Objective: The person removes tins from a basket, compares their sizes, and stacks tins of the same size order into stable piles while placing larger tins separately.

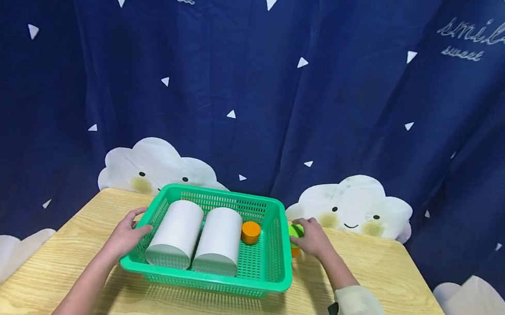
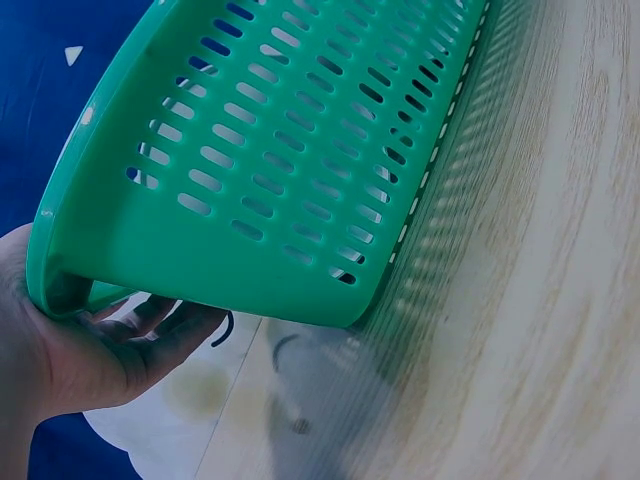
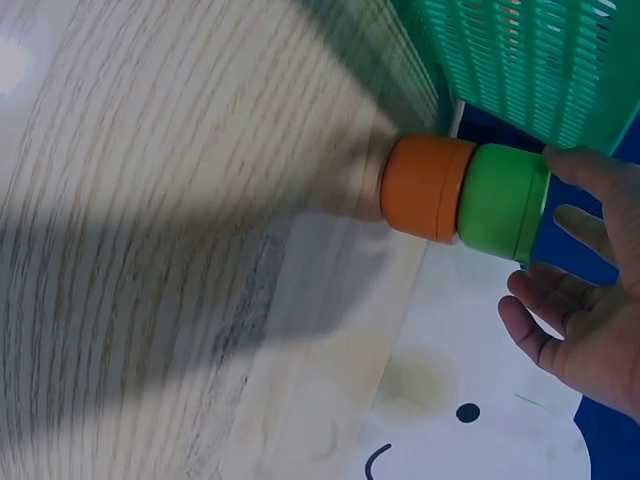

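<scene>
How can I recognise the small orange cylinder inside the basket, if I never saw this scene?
In the head view, find the large green basket. Inside it, right of two big white pieces, sits a small orange cylinder. Unlike the orange piece outside beneath a green one, this one is inside.

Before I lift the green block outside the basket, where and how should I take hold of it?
Probably pinch the green block by its curved side, coming from above: it sits upright on the orange block with nothing stacked over it, while the basket stands close on one side.
</scene>
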The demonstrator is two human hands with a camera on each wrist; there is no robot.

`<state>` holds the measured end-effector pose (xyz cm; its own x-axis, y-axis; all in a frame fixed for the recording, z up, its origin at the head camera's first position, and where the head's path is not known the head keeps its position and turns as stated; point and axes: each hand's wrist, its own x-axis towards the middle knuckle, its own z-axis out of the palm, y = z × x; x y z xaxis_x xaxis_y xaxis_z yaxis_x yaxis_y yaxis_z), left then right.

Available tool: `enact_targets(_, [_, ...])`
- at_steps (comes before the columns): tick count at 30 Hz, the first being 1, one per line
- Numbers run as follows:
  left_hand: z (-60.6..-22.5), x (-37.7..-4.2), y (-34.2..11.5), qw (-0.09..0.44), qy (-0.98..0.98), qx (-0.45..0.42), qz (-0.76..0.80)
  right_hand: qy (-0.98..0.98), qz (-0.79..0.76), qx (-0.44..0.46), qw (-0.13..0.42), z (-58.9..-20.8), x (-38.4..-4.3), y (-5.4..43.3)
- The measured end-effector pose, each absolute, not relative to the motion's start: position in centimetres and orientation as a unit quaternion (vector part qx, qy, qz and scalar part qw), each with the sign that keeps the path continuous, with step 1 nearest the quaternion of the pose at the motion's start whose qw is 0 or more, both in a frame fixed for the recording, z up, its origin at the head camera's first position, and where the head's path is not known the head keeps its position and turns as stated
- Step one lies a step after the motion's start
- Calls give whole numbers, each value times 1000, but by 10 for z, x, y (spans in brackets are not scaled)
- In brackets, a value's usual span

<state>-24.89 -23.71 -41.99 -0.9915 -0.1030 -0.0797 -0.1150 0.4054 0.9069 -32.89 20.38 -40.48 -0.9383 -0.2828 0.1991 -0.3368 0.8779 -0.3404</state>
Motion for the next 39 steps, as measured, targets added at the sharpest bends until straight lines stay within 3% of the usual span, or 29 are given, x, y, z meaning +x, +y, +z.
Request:
enact_targets(28, [-419,-247,-237,0,839,-54,541,-954,216,177,108,-373,-327,203])
enact_targets(39, [-420,-247,-236,-2,838,-52,542,-954,213,192,85,-363,-321,175])
